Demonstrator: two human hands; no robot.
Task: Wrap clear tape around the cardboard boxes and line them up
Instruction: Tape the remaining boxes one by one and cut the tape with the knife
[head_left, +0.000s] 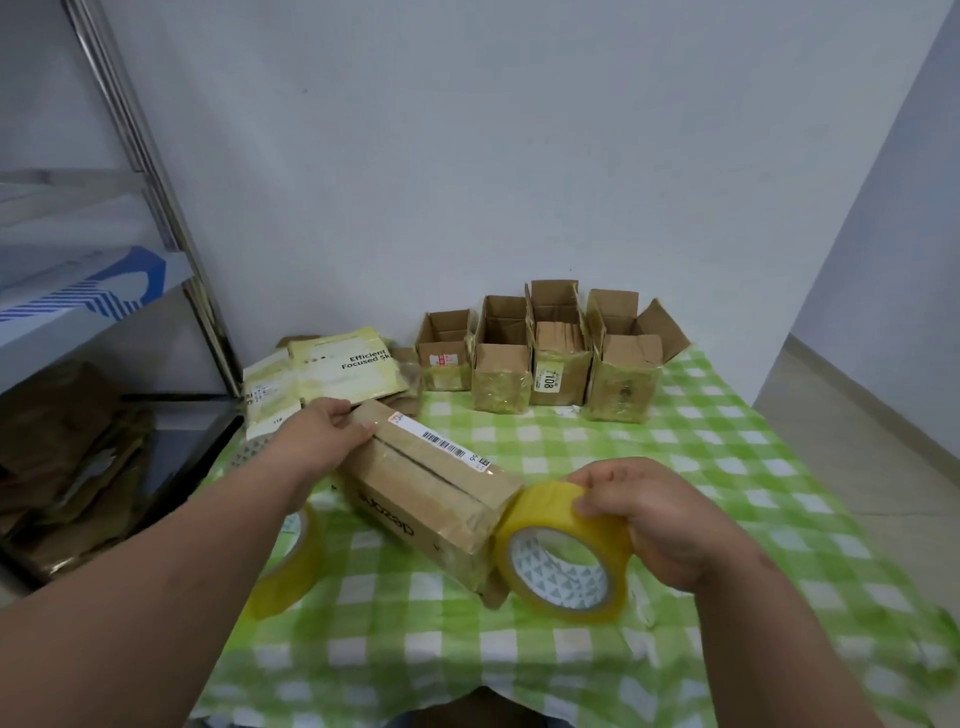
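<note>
The right hand (670, 525) is curling its fingers over the top of the tape roll (563, 553), gripping it on edge with the roll's side pressing against the near end of the cardboard box (431, 493). The left hand (324, 434) is gripping the far end of that box, thumb on top beside the barcode label (452, 447), and is holding it tilted, near end low on the green checked tabletop (727, 467). The box is lying closed, a seam running along its top.

To do this wrap well, the left hand probably needs to be bracing the box firmly while the right is drawing the roll around it, keeping the strip taut and square across the seam so it is not wrinkling or wandering. Whether the free end is already sticking to the cardboard cannot be told.

A second tape roll (291, 561) is sitting partly behind the left forearm. Further back, four open-topped boxes (540, 369) are standing in a row by the wall, with flattened packaging (332, 374) lying to their left.
</note>
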